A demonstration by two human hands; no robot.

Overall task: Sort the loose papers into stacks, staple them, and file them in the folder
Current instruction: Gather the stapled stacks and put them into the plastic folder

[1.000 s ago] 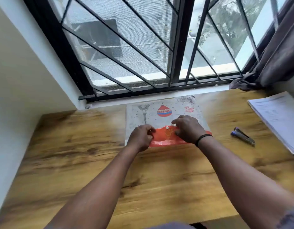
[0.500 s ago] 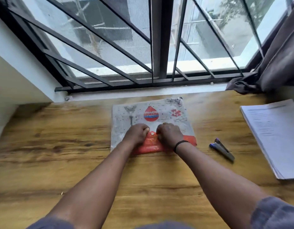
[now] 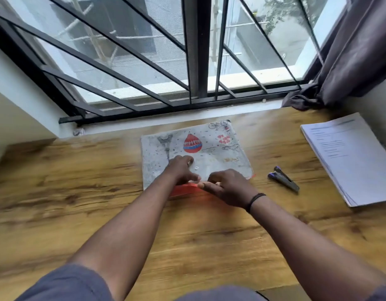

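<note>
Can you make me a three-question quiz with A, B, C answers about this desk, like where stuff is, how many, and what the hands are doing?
1. Where is the small purple-and-metal stapler?
A. Between the folder and the papers
B. On the window sill
C. In a hand

2. How many red hot-air balloons are printed on the grey patterned plastic folder?
A. Three
B. One
C. None

3. What is the folder's orange flap doing?
A. Snapped shut
B. Torn off
C. Open, under both hands

Answers: 1 A, it lies on the wooden desk left of the white paper stack. 2 B, one balloon shows. 3 C, the white snap button is uncovered while the left hand and right hand touch the flap.
</note>
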